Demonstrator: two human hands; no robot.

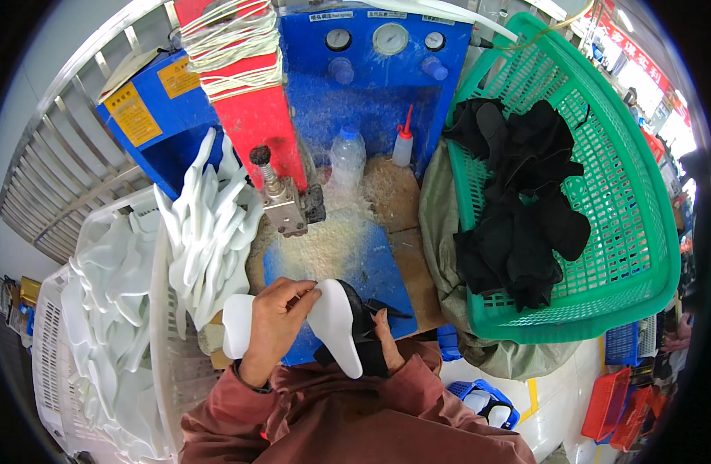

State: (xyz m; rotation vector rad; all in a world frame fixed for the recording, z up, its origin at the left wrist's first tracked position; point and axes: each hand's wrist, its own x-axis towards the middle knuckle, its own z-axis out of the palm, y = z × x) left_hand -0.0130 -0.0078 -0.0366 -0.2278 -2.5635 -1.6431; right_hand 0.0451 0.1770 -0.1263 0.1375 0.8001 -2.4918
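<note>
Two hands, both occupied. Left hand (274, 321): thumb and fingertips pinched on the upper edge of one white sole-shaped piece (332, 317). Right hand (386, 344): gripping one black piece (360, 315), thumb laid up along its right side; the other fingers are hidden. Could be more than one black layer there, cannot tell.

White piece sits between the hands, in front of the black one, wide end up, narrow end down toward the person's lap. Second white piece (237, 325) just left of the left hand; can't tell if it's held or lying there.

Pose: both forearms come up from the lower edge in dull red sleeves (448, 402). Left wrist bent, back of hand up, fingers pointing right. Right hand lower, thumb pointing up.

Beyond the hands: one blue board (382, 267), pale dust (324, 247) over its far part. Above it, one metal head (284, 213) on one red arm (255, 124) wound with pale cord.

Behind: one clear bottle (348, 158), one squeeze bottle (403, 147) with red nozzle, blue panel (313, 85) with three gauges (390, 39) and two knobs (341, 71).

Left: piled white pieces (208, 224), too overlapped to count, near a white basket (50, 363) holding more. Right: one green basket (587, 331), black pieces (518, 209) heaped inside, also uncountable.
</note>
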